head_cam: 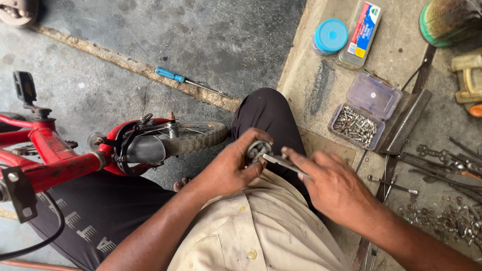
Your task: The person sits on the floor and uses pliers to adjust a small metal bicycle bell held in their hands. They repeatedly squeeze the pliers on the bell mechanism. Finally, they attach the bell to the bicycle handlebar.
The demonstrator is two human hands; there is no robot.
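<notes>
Left hand (228, 168) is wrapped tight around a small round metal part (257, 149) held over the lap so the right hand (334, 188), pinching a thin metal tool (283, 163), can poke its face (red bike (60, 160) sits just left).

Grey concrete floor (201, 40) (cracked, stained), raised step (321, 85), daylight.

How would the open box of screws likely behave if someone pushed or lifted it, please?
The box of screws looks thin clear plastic, so it may flex a little. Packed with metal screws, it is probably heavy for its size and would slide rather than tip. Its lid stands open, so a tilt when lifting would likely spill screws onto the concrete slab.
</notes>
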